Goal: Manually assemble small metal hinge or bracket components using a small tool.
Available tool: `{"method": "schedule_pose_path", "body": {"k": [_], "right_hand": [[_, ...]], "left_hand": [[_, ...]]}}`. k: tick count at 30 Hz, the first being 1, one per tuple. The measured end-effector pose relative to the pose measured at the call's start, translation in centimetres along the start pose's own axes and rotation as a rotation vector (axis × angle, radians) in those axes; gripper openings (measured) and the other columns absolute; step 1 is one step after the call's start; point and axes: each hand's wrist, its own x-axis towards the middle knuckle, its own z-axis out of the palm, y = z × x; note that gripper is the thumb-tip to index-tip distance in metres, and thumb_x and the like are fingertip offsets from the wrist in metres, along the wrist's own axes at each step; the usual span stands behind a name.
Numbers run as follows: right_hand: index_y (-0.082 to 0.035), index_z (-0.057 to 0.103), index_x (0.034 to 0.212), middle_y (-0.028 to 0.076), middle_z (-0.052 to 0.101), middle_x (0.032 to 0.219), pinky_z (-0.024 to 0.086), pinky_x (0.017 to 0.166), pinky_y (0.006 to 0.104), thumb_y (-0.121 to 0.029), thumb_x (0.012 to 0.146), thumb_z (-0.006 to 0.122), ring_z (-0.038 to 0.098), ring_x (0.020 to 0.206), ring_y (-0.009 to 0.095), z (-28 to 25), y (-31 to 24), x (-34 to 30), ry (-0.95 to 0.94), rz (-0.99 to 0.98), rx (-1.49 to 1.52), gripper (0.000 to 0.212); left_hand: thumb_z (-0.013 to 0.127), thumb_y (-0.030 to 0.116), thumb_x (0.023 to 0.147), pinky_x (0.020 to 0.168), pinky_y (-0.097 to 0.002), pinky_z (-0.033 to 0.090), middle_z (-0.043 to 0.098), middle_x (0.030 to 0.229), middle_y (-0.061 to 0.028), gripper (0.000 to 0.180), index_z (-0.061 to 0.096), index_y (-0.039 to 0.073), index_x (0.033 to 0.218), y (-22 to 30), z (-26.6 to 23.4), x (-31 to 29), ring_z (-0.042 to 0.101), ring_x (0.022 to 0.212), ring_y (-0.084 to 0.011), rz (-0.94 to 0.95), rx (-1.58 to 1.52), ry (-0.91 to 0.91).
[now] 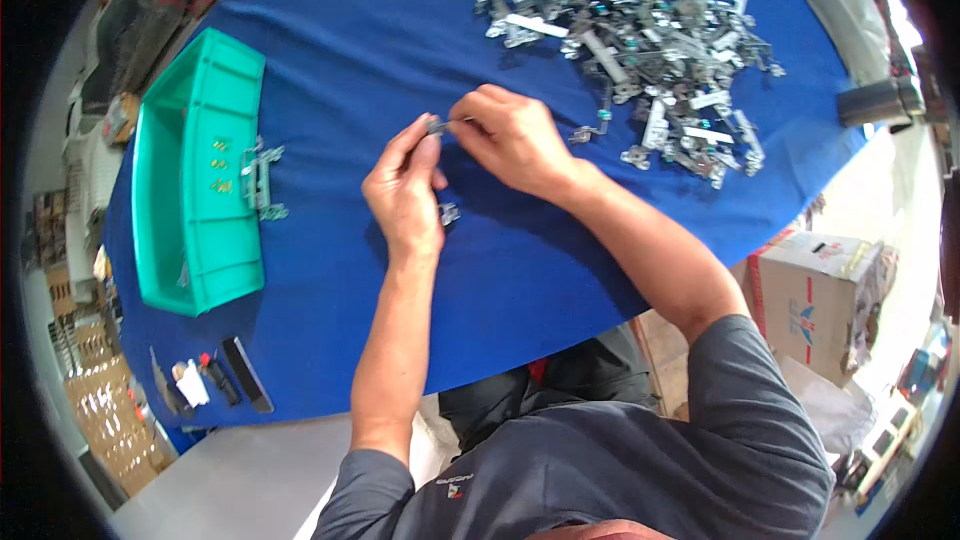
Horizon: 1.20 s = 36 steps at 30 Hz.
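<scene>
Above the middle of the blue cloth, my left hand (pixel 407 202) is closed, its thumb and fingers pinching a small grey metal piece (pixel 436 126). From the right, my right hand (pixel 515 140) meets it, thumb and forefinger pressed together on something thin and dark that touches or nearly touches that piece. What the thin thing is, I cannot make out. Just beside my left wrist shows the end of a silvery metal bracket (pixel 449 212); whether it lies on the cloth or hangs from my hand, I cannot tell.
A green plastic bin (pixel 225 250) stands at left, with small brass-coloured pieces (pixel 221 166) by its side wall and metal brackets (pixel 262 183) next to it. A large heap of metal brackets (pixel 640 30) covers the far right. Small tools (pixel 218 380) lie near left; a dark cylinder (pixel 880 102) sits at the right edge.
</scene>
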Motion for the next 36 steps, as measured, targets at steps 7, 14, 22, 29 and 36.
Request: {"method": "schedule_pose_path", "body": {"k": [7,14,22,29,36], "right_hand": [[-0.003,0.064,0.091,0.012,0.064,0.079,0.051,0.060,0.0425,-0.012,0.089,0.069,0.065,0.068,0.033,-0.4,-0.3,-0.2,-0.057,0.039,-0.059,0.011],[-0.003,0.057,0.095,0.014,0.066,0.083,0.052,0.065,0.0490,-0.016,0.090,0.061,0.067,0.076,0.037,-1.0,-0.5,0.0,-0.137,0.086,-0.065,0.014],[-0.002,0.059,0.092,0.013,0.066,0.080,0.052,0.061,0.0419,-0.012,0.090,0.066,0.067,0.071,0.031,-0.9,-0.4,-0.1,-0.080,0.051,-0.068,0.013],[-0.002,0.058,0.093,0.013,0.066,0.083,0.052,0.062,0.0420,-0.012,0.089,0.067,0.067,0.071,0.031,-0.4,-0.1,0.0,-0.112,0.043,-0.081,0.014],[-0.003,0.059,0.095,0.015,0.068,0.085,0.054,0.065,0.0453,-0.018,0.091,0.065,0.068,0.077,0.036,-0.5,0.2,-0.2,-0.097,0.058,-0.063,0.016]], "left_hand": [[0.066,0.002,0.093,0.051,-0.0176,0.040,0.073,0.099,-0.0066,0.025,0.069,-0.003,0.117,0.5,-0.1,0.3,0.051,0.058,-0.0041,-0.027,0.019,-0.056],[0.066,-0.001,0.092,0.054,-0.0192,0.046,0.073,0.106,-0.0115,0.024,0.069,-0.003,0.117,-0.1,-0.5,0.9,0.058,0.066,-0.0060,0.017,-0.032,-0.074],[0.068,0.000,0.091,0.055,-0.0187,0.047,0.073,0.105,-0.0106,0.024,0.070,-0.003,0.115,-0.1,-0.2,0.6,0.059,0.066,-0.0063,0.021,0.003,-0.075],[0.069,0.001,0.091,0.056,-0.0188,0.047,0.073,0.104,-0.0103,0.023,0.071,-0.003,0.114,0.2,-0.4,0.6,0.058,0.066,-0.0066,0.005,-0.008,-0.063],[0.068,0.000,0.090,0.057,-0.0202,0.050,0.073,0.103,-0.0089,0.022,0.072,-0.001,0.113,-0.1,-0.2,0.8,0.060,0.067,-0.0075,-0.003,-0.011,-0.071]]}}
